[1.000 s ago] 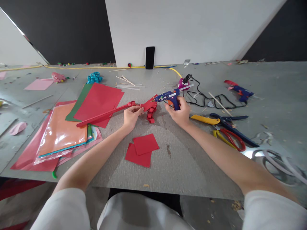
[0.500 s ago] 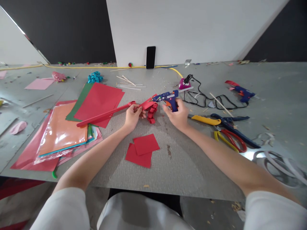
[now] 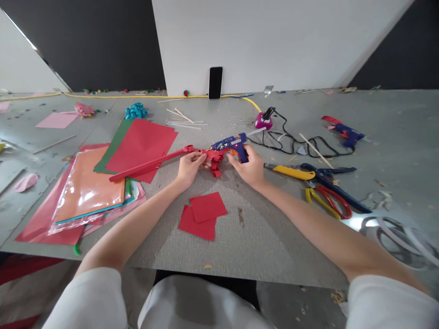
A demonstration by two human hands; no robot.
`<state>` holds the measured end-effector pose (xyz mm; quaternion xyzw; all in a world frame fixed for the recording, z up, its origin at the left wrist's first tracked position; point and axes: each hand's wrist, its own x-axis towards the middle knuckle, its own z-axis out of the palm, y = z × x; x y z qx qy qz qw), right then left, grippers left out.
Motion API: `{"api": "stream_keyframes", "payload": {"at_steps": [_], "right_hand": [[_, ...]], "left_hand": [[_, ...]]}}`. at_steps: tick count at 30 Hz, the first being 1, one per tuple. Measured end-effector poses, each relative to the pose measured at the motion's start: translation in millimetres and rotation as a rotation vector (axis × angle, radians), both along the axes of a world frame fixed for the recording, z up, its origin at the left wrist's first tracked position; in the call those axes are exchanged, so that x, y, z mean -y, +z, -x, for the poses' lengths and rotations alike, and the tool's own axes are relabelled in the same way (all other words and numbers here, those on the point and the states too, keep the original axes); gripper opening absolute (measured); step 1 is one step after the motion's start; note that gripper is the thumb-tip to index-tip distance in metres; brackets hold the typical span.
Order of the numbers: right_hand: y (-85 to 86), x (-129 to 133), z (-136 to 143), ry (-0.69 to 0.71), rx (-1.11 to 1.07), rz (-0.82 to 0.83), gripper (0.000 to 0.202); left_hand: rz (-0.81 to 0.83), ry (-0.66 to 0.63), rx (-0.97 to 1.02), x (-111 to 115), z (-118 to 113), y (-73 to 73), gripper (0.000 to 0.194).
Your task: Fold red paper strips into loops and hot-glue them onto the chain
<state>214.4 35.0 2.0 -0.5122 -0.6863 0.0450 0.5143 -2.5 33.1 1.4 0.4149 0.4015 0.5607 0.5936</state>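
My left hand [image 3: 190, 168] pinches a red paper strip [image 3: 216, 157] near the middle of the table; its folded, looped part hangs to the right of my fingers. A long red stick-like piece [image 3: 151, 163] runs out to the left from behind that hand, over the red sheets. My right hand [image 3: 249, 167] is closed round the handle of a blue glue gun [image 3: 226, 142], a clear glue stick [image 3: 256, 131] poking from its back. The nozzle points left, close over the red strip by my left fingertips; whether it touches cannot be seen. Two small red paper pieces [image 3: 208, 208] lie nearer me.
Red sheets [image 3: 142, 141] and a bagged orange pack [image 3: 92, 183] lie left. To the right are a yellow cutter [image 3: 293, 172], pliers [image 3: 338, 187], red-and-yellow scissors [image 3: 332, 201] and another glue gun [image 3: 348, 133]. Black cords [image 3: 279, 139] run behind my right hand. A phone [image 3: 215, 83] leans on the wall.
My right hand has brought the glue gun left and slightly down, so its nozzle sits nearer my left fingertips. My left hand has barely moved, still on the red strip.
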Motion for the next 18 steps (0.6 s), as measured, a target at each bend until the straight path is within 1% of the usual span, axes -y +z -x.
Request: {"api": "stream_keyframes", "payload": {"at_steps": [3,9,18], "right_hand": [[0.2,-0.3,0.3,0.005,0.003,0.003,0.044],[2.6,0.4,0.7,0.021,0.016,0.016,0.044],[0.8,0.6,0.1,0.011,0.038,0.013,0.044]], "left_hand": [[0.016,-0.012,0.028,0.9,-0.4,0.3,0.028],[0.013,0.044,0.049,2.1,-2.9,0.5,0.021],[0.047,0.046,0.063,0.4,-3.0,-1.0,0.024]]}}
